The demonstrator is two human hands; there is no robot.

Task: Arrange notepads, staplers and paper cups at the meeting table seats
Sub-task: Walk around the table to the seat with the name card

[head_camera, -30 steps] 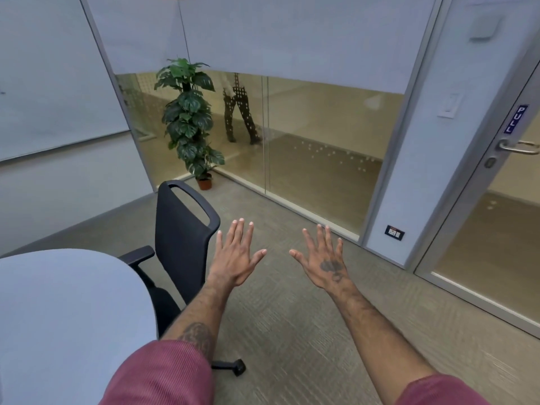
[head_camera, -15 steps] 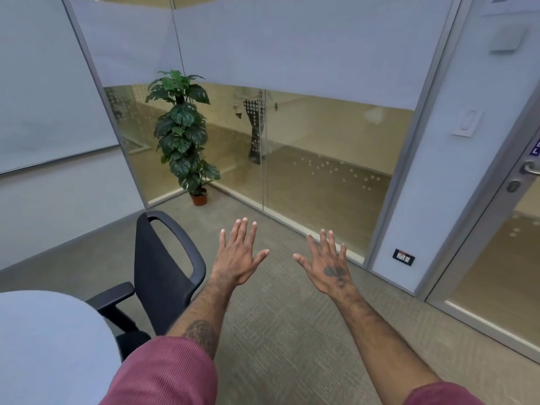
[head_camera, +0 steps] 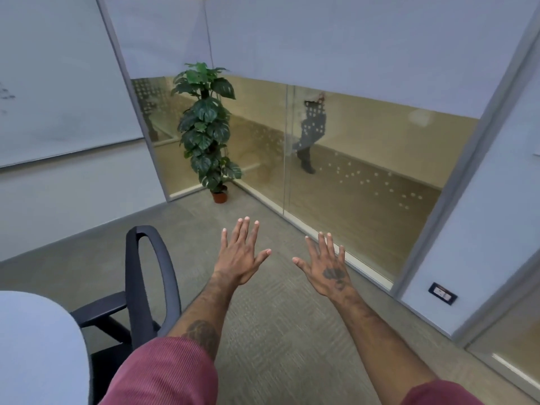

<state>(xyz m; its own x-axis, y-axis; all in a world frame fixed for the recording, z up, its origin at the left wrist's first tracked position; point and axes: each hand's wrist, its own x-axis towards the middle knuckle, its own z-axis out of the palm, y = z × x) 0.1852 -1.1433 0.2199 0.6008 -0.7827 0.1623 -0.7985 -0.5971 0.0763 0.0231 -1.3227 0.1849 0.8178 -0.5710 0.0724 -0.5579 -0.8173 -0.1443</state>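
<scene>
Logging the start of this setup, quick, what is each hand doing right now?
Left hand: open, fingers spread, holding nothing.
Right hand: open, fingers spread, holding nothing.

Maroon ribbed sleeves [head_camera: 163,372], a tattooed left forearm [head_camera: 201,331], a dark tattoo on the right hand [head_camera: 330,270]

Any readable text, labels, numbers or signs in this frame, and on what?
No text here can be read.
Whiteboard: faint marks near its left edge, too blurred to read.
Socket plate: tiny markings, too small to read.
</scene>
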